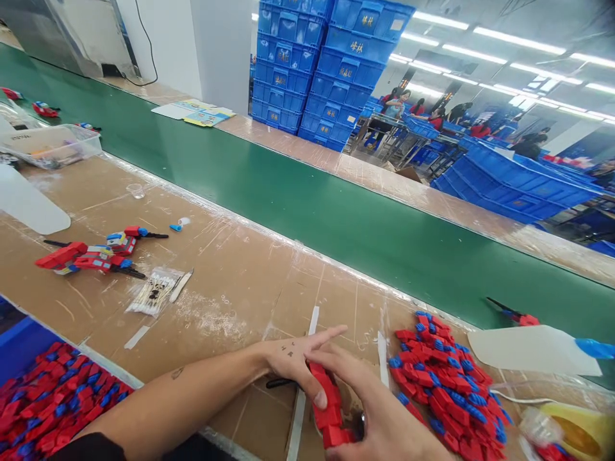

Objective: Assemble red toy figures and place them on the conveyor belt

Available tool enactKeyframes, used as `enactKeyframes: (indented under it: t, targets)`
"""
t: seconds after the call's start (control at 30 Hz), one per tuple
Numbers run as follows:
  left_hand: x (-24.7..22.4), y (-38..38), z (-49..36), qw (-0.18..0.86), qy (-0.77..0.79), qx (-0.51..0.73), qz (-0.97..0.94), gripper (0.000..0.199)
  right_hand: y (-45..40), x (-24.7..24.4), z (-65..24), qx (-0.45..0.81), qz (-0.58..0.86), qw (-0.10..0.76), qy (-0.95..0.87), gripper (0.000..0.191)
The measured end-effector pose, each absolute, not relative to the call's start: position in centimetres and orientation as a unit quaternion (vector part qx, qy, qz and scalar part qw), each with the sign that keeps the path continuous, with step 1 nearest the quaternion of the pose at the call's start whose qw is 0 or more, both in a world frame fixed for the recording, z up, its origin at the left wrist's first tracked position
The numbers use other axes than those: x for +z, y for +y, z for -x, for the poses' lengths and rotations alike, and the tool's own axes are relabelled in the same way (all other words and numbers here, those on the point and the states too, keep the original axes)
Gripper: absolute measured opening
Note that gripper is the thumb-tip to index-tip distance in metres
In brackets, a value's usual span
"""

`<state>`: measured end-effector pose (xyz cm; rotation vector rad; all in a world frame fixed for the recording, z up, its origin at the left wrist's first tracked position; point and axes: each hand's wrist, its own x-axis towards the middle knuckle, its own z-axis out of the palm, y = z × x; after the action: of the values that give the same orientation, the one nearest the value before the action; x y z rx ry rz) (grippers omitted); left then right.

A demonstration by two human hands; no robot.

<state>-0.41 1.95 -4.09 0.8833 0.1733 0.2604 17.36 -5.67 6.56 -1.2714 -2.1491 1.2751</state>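
Note:
A red plastic toy part is between my two hands above the near edge of the workbench. My left hand has its thumb pressed on the part's upper side, with the index finger stretched out past it. My right hand grips the same part from the right, its thumb near the lower end. A thin black rod pokes out to the left beneath my left hand. Just right of my right hand lies a heap of red and blue toy arm pieces. My fingers cover some of the held part.
Beyond the bench runs a green conveyor belt. Assembled red toy figures lie left, near a bag of cotton swabs. A blue bin of red and blue pieces stands lower left. Stacked blue crates rise behind the belt; people work farther back.

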Motion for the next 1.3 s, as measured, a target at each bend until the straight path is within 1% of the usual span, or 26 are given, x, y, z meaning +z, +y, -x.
enactKeyframes:
  t: [0.1, 0.2, 0.27, 0.33, 0.4, 0.5, 0.6, 0.67, 0.83, 1.0, 1.17, 1.27, 1.3]
  targets:
    - [-4.1, 2.5, 0.3, 0.904, 0.083, 0.185, -0.378, 0.118, -6.0, 6.3, -17.3, 0.427, 0.453, 0.208, -0.754, 0.090]
    - [-4.2, 3.2, 0.0, 0.907, 0.125, 0.291, -0.278, 0.090, -4.7, 5.9, -19.3, 0.397, 0.479, 0.266, -0.736, 0.079]
    - [-4.1, 3.7, -0.1, 0.889, 0.166, 0.360, -0.228, 0.076, -1.7, 5.4, -21.7, 0.365, 0.510, 0.324, -0.708, 0.072]
    - [-3.9, 3.9, -0.1, 0.872, 0.188, 0.400, -0.209, 0.068, 2.9, 4.9, -24.7, 0.308, 0.574, 0.362, -0.667, 0.075]
    - [-3.9, 4.0, -0.2, 0.868, 0.192, 0.405, -0.215, 0.068, 8.3, 4.2, -27.8, 0.262, 0.621, 0.368, -0.641, 0.078]
    - [-4.0, 3.8, -0.2, 0.863, 0.197, 0.402, -0.235, 0.072, 15.5, 2.9, -31.5, 0.208, 0.672, 0.358, -0.615, 0.069]
    - [-4.0, 3.8, -0.3, 0.853, 0.207, 0.409, -0.250, 0.075, 19.6, 1.1, -33.6, 0.193, 0.685, 0.337, -0.616, 0.061]
    - [-4.1, 3.8, -0.3, 0.849, 0.210, 0.406, -0.264, 0.077, 20.8, -0.2, -34.2, 0.191, 0.675, 0.328, -0.632, 0.059]
    - [-4.0, 4.0, -0.5, 0.850, 0.209, 0.396, -0.277, 0.074, 21.4, -2.6, -35.2, 0.212, 0.639, 0.291, -0.680, 0.071]
    - [-4.4, 3.9, -0.4, 0.850, 0.205, 0.394, -0.283, 0.071, 21.1, -2.8, -36.5, 0.211, 0.646, 0.272, -0.682, 0.080]
    - [-4.7, 4.1, 0.1, 0.839, 0.207, 0.406, -0.298, 0.061, 19.2, -0.2, -37.6, 0.181, 0.666, 0.303, -0.658, 0.080]
    - [-4.6, 4.4, 0.0, 0.816, 0.230, 0.429, -0.313, 0.050, 15.0, 2.7, -37.6, 0.159, 0.671, 0.341, -0.639, 0.073]
    - [-4.5, 4.5, 0.0, 0.806, 0.241, 0.436, -0.319, 0.050, 12.6, 3.6, -37.5, 0.156, 0.669, 0.354, -0.635, 0.071]
